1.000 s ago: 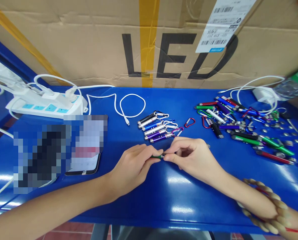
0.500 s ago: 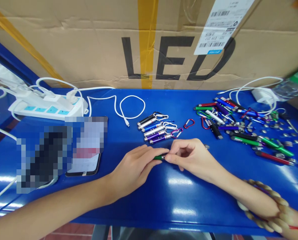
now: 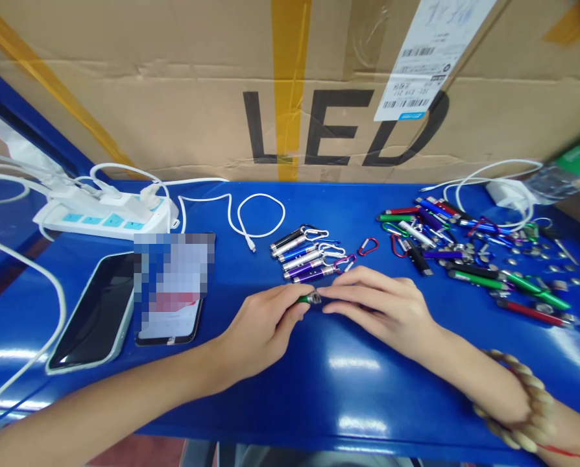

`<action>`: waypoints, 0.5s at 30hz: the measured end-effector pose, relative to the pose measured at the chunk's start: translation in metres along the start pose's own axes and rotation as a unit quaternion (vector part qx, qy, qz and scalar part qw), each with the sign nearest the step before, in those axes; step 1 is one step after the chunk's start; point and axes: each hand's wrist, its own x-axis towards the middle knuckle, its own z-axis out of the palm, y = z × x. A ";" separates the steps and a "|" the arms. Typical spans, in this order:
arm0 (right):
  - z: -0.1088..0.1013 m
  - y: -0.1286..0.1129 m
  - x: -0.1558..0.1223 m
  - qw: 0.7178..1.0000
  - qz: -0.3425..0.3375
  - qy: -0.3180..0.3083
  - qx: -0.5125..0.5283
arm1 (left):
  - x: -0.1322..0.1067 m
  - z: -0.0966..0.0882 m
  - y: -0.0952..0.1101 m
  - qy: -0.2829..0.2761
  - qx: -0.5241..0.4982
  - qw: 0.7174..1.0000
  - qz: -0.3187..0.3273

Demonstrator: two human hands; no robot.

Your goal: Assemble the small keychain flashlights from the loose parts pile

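My left hand (image 3: 263, 324) rests on the blue table (image 3: 319, 383) with its fingers closed round a small green flashlight (image 3: 309, 299), whose metal end pokes out to the right. My right hand (image 3: 382, 308) lies just right of it, fingers stretched toward that end and touching or nearly touching it. Just behind my hands lies a neat row of several small keychain flashlights (image 3: 304, 253) with carabiner clips.
A loose heap of flashlight bodies, clips and button cells (image 3: 479, 250) covers the right side. Two phones (image 3: 100, 311) lie at the left, behind them a white power strip (image 3: 105, 217) and a white cable (image 3: 251, 217). A cardboard box (image 3: 290, 84) walls off the back.
My right hand's fingers have gone from a pinch at the flashlight's end to stretched out flat. The camera has tilted down a little. My left hand keeps its grip.
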 end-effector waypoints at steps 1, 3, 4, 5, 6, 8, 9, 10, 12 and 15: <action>-0.001 0.002 -0.001 1.000 -0.017 0.000 -0.024 | 0.000 0.000 0.000 -0.001 0.003 1.000 0.003; -0.002 0.003 -0.001 0.999 -0.027 0.001 -0.043 | 0.001 -0.001 0.000 -0.007 0.009 1.000 0.007; -0.003 0.003 -0.001 0.999 -0.029 0.001 -0.045 | 0.001 -0.001 0.001 -0.011 0.012 1.000 0.006; -0.003 0.003 -0.001 0.999 -0.031 0.001 -0.045 | 0.001 -0.001 0.001 -0.016 0.015 1.000 0.006; -0.003 0.003 0.000 0.999 -0.034 0.000 -0.041 | 0.001 -0.001 0.002 -0.021 0.018 1.000 0.006; -0.003 0.002 0.000 0.999 -0.040 -0.003 -0.029 | 0.001 -0.001 0.003 -0.030 0.022 0.999 0.011; -0.003 0.002 0.000 0.999 -0.042 -0.004 -0.023 | 0.001 -0.001 0.003 -0.034 0.024 0.999 0.015; -0.003 0.002 0.000 0.999 -0.043 -0.004 -0.017 | 0.001 -0.001 0.003 -0.037 0.024 0.999 0.019; -0.004 0.002 -0.001 0.999 -0.043 -0.001 -0.004 | 0.001 -0.001 0.003 -0.043 0.024 0.998 0.026; -0.004 0.002 -0.001 0.999 -0.035 -0.007 0.024 | 0.000 -0.001 0.003 -0.055 0.027 0.998 0.031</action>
